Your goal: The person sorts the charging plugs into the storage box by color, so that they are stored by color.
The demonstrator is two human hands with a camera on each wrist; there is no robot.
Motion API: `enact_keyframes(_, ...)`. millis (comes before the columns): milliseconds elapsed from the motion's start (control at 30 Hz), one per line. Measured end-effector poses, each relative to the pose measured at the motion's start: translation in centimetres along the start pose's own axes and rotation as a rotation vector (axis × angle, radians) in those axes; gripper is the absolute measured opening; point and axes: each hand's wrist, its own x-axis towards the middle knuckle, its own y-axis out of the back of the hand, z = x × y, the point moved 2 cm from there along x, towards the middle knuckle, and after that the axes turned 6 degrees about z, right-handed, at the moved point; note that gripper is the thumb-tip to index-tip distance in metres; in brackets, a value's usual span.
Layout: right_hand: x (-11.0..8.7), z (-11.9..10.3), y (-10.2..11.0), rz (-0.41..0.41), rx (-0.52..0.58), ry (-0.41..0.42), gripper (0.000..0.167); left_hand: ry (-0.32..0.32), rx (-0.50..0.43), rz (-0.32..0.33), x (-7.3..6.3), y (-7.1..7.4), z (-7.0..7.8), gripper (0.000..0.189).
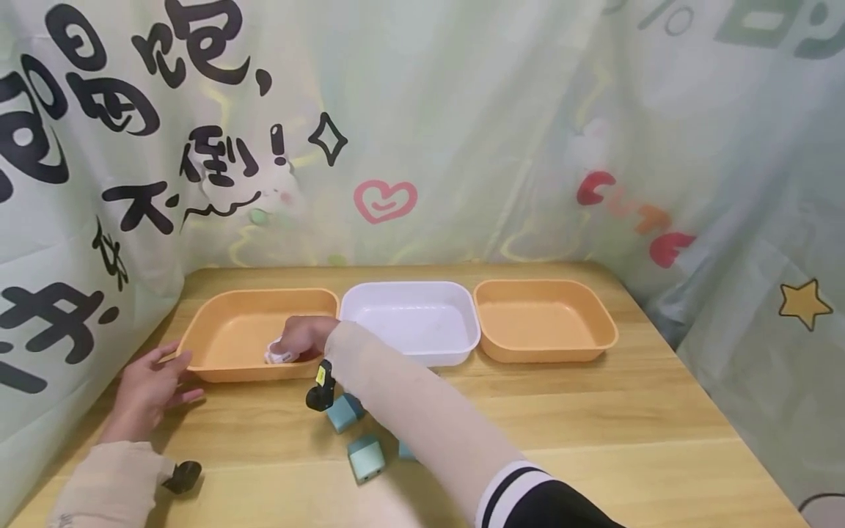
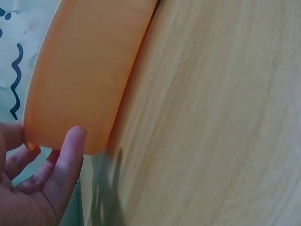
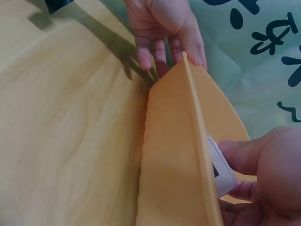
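Observation:
In the head view my right hand (image 1: 305, 336) reaches into the left orange tray (image 1: 227, 374) and holds a small white block (image 1: 282, 356) near its front wall. Seen from the right wrist, thumb and fingers pinch that white block (image 3: 223, 170), which bears a dark mark on one face. My left hand (image 1: 150, 385) grips the same tray at its left end. The left wrist view shows the thumb at the tray's rim and the fingers spread along its outer wall (image 2: 89, 75). The right fingertips are partly hidden behind the tray wall.
A white tray (image 1: 412, 358) stands in the middle, touching a second orange tray (image 1: 548, 354) on the right. On the wooden table (image 1: 594, 440) lie a blue block (image 1: 343, 414), a pale green block (image 1: 366, 460) and another block (image 1: 405, 451) partly behind my right forearm. A printed curtain (image 1: 462, 132) hangs behind.

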Motion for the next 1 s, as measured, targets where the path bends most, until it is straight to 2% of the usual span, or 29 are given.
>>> enact_keyframes(100,0.2,0.0,-0.4,0.023,-0.027,0.004,0.033,0.003,0.001,0.001,0.0,-0.1,0.0,0.071)
enact_keyframes(233,0.7,0.0,-0.9,0.112,0.114,0.032,0.014,0.004,0.004,0.007,0.0,-0.1,0.0,0.071)
enact_keyframes(300,1.0,0.2,-1.0,0.166,0.165,0.044,0.017,0.005,0.000,0.011,0.1,-0.2,0.0,0.071)
enact_keyframes(400,1.4,0.4,-0.9,0.234,0.145,0.027,0.026,0.000,-0.007,0.014,0.1,-0.3,0.0,0.071)
enact_keyframes(567,1.6,0.4,-0.5,0.247,0.016,0.026,0.021,-0.001,-0.018,0.023,0.2,-0.2,0.2,0.071)
enact_keyframes(767,1.4,0.3,-0.5,0.242,-0.222,-0.008,0.022,0.004,0.001,0.025,0.1,-0.2,0.1,0.070)
enact_keyframes(900,1.3,0.2,-0.7,0.253,-0.403,0.045,0.019,0.012,0.015,0.030,0.2,-0.1,-0.1,0.071)
enact_keyframes(1000,1.3,0.1,-0.9,0.269,-0.486,0.076,0.016,0.019,0.017,0.028,0.3,0.0,-0.2,0.072)
